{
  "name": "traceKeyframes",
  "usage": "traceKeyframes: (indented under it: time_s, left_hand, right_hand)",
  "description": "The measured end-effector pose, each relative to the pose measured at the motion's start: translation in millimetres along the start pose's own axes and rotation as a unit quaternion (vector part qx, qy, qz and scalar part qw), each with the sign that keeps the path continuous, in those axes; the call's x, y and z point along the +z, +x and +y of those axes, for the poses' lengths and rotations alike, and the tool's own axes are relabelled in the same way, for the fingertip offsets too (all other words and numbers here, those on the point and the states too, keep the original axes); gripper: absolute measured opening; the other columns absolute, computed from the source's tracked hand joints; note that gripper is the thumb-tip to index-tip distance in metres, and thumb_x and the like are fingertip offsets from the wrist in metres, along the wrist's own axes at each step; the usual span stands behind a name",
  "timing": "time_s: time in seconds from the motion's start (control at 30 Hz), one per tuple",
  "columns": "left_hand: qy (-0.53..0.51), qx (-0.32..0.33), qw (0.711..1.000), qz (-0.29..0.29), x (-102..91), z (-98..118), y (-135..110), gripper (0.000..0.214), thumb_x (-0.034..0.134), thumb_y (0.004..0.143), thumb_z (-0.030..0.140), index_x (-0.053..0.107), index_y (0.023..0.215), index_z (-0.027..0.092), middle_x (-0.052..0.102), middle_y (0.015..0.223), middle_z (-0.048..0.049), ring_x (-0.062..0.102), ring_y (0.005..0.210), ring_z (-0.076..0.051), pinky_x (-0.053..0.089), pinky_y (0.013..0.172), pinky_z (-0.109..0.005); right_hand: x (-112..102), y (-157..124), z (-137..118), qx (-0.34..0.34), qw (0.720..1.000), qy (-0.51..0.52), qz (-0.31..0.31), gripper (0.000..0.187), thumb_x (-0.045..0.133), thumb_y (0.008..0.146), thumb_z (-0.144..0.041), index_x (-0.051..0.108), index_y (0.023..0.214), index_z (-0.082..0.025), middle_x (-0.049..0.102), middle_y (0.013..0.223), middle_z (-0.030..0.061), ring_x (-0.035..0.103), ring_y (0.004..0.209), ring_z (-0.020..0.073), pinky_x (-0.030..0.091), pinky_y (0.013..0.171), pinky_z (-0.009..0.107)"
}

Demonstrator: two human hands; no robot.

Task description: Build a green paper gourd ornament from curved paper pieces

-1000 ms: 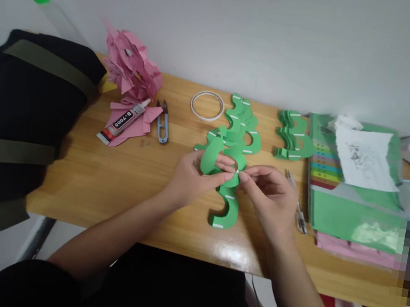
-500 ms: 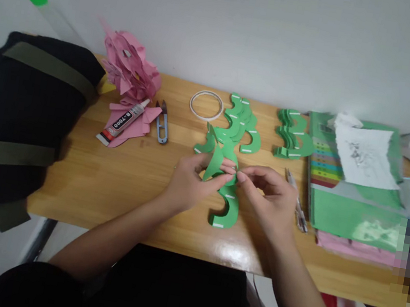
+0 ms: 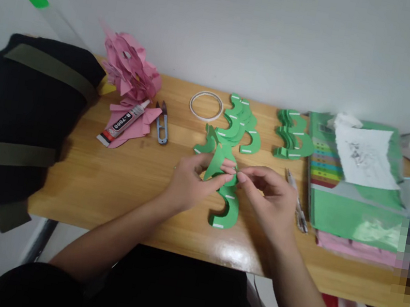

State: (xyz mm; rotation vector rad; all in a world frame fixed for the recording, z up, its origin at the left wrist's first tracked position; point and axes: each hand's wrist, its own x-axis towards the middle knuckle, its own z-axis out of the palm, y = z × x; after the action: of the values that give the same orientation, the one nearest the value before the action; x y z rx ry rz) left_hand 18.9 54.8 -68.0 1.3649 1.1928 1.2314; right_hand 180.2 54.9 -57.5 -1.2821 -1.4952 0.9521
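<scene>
My left hand (image 3: pixel 195 178) is closed on a curved green paper piece (image 3: pixel 215 161), which stands up between its thumb and fingers. Thumb and forefinger of my right hand (image 3: pixel 268 195) are pinched together at the left fingertips, by the end of that piece; whatever lies between them is too small to make out. Below the hands lies an S-shaped green paper piece (image 3: pixel 232 211) with white strips at its ends. Behind them is a fanned pile of similar green paper pieces (image 3: pixel 237 122), partly covered by my fingers.
A tape roll (image 3: pixel 190 103), thread snips (image 3: pixel 163 131), a glue tube (image 3: pixel 121 124) and pink paper shapes (image 3: pixel 133 65) lie to the left. Rightward are stacked green pieces (image 3: pixel 300 146), pens (image 3: pixel 298 206) and a green folder (image 3: pixel 352 212). A black bag (image 3: pixel 20 107) occupies the left end.
Both hands stay nearly in place. The green paper piece in my left hand has tilted very slightly; the view has shifted a little.
</scene>
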Motion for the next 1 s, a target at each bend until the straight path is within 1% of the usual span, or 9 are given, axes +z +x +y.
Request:
traceKeyframes:
  time_s: [0.13, 0.33, 0.47, 0.6, 0.77, 0.87, 1.0]
  left_hand:
    - [-0.011, -0.007, 1.0, -0.008, -0.2, -0.4, 0.2, 0.007, 0.071, 0.074, 0.017, 0.071, 0.08, 0.021, 0.077, 0.09, -0.0013, 0.073, 0.084, -0.017, 0.06, 0.078, -0.03]
    - [-0.014, -0.013, 1.0, -0.014, -0.4, -1.6, -0.1, 0.007, 0.07, 0.075, 0.018, 0.071, 0.082, 0.018, 0.076, 0.092, -0.0034, 0.072, 0.085, -0.018, 0.059, 0.08, -0.03]
    - [-0.008, -0.005, 1.0, -0.016, -1.3, -0.8, 0.8, 0.008, 0.069, 0.076, 0.018, 0.071, 0.084, 0.018, 0.077, 0.09, -0.0031, 0.073, 0.084, -0.017, 0.059, 0.078, -0.029]
    - [0.001, 0.016, 1.0, -0.017, -2.5, 0.1, 1.7, 0.012, 0.069, 0.076, 0.016, 0.072, 0.088, 0.019, 0.077, 0.086, -0.0021, 0.073, 0.081, -0.016, 0.06, 0.081, -0.029]
    - [0.002, 0.012, 1.0, -0.014, -1.8, -0.3, 0.4, 0.013, 0.07, 0.076, 0.016, 0.071, 0.088, 0.021, 0.077, 0.088, -0.0016, 0.074, 0.082, -0.017, 0.061, 0.079, -0.03]
    - [0.009, 0.021, 1.0, -0.016, -1.1, -0.1, -0.4, 0.012, 0.07, 0.077, 0.016, 0.071, 0.088, 0.021, 0.077, 0.088, -0.0011, 0.074, 0.082, -0.017, 0.061, 0.079, -0.03]
    - [0.014, 0.027, 0.999, -0.011, -0.7, 0.5, -1.2, 0.012, 0.07, 0.077, 0.016, 0.072, 0.087, 0.023, 0.077, 0.088, -0.0002, 0.074, 0.082, -0.016, 0.061, 0.079, -0.029]
  right_hand:
    - [-0.8, 0.2, 0.7, 0.005, 1.0, 0.002, -0.004, 0.007, 0.071, 0.077, -0.025, 0.069, 0.078, -0.019, 0.072, 0.074, 0.0026, 0.063, 0.056, 0.0118, 0.053, 0.054, 0.025]
    - [-0.7, -0.9, 1.6, 0.007, 1.0, 0.005, -0.003, 0.006, 0.071, 0.077, -0.024, 0.07, 0.079, -0.019, 0.072, 0.075, 0.0021, 0.063, 0.056, 0.0108, 0.052, 0.054, 0.024]
    - [-1.6, -0.9, 1.9, 0.001, 1.0, 0.005, 0.0, 0.006, 0.07, 0.078, -0.024, 0.07, 0.079, -0.018, 0.071, 0.073, 0.0015, 0.062, 0.056, 0.0104, 0.051, 0.054, 0.023]
    - [-2.1, -0.8, 0.9, -0.012, 1.0, -0.01, 0.009, 0.005, 0.069, 0.079, -0.024, 0.07, 0.08, -0.019, 0.07, 0.072, 0.0012, 0.062, 0.057, 0.0107, 0.052, 0.054, 0.024]
    - [-1.2, -2.1, -1.9, -0.034, 0.999, -0.042, 0.012, 0.006, 0.072, 0.076, -0.023, 0.068, 0.079, -0.02, 0.072, 0.074, 0.0008, 0.061, 0.054, 0.0102, 0.052, 0.05, 0.023]
    - [-1.7, -2.4, -2.2, -0.046, 0.997, -0.064, 0.017, 0.003, 0.069, 0.079, -0.023, 0.068, 0.079, -0.02, 0.071, 0.072, 0.0005, 0.061, 0.054, 0.0101, 0.052, 0.051, 0.023]
    - [-2.4, -2.6, -1.7, -0.061, 0.994, -0.088, 0.017, 0.005, 0.068, 0.08, -0.024, 0.068, 0.078, -0.02, 0.072, 0.073, 0.0008, 0.061, 0.055, 0.0102, 0.053, 0.052, 0.023]
